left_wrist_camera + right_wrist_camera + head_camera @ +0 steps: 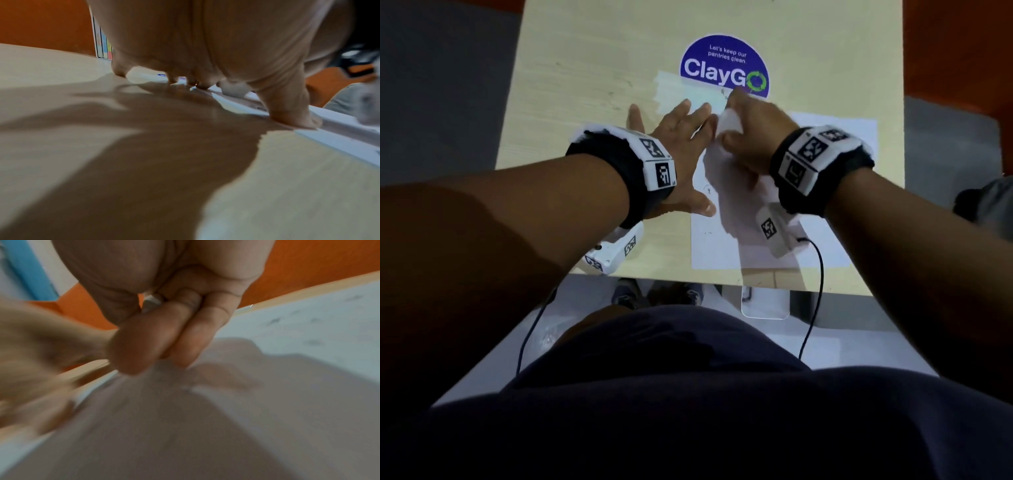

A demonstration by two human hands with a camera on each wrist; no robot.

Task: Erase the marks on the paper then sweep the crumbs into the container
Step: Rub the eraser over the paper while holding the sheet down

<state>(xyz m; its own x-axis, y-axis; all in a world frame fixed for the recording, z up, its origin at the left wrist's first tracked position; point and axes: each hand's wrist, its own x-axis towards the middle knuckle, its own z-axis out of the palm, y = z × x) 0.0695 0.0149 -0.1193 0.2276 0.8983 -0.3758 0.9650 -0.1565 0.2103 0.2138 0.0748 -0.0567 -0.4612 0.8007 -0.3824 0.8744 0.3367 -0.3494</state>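
Two hands working: left hand (pixel 674 137) spread flat, thumb pinning paper (pixel 828 137) edge against surface (pixel 585 68) to stop sliding; right hand (pixel 750 137) pinching white eraser (pixel 727 121) at far-left corner, presumably rubbing marks.

Round blue "ClayGo" sticker (pixel 724 66) on light wood table (pixel 585 68), far side; orange wall (pixel 41 22) behind.

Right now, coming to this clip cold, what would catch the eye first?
Probably the blue ClayGo sticker at the far middle of the table. Next, the two hands meeting just below it: the left hand spread flat with its thumb on the paper's left edge, the right hand pinching a white eraser at its top corner.
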